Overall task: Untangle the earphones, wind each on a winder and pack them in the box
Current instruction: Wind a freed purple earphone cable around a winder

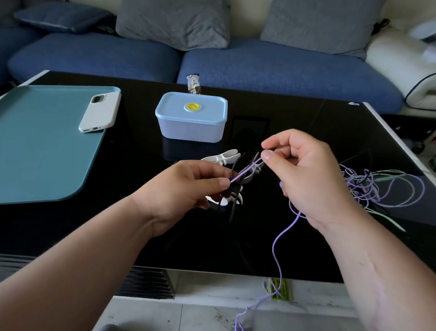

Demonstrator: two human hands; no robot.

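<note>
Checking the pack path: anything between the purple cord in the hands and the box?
The left hand and right hand pinch the cord. The box has its lid on, so nothing goes in yet. A white winder lies on the table just before the box.

A teal tray lies on the left of the black surface, with a white phone back up across its far right corner. A snack wrapper stands at the far edge. Beyond, a blue sofa carries grey cushions.
</note>
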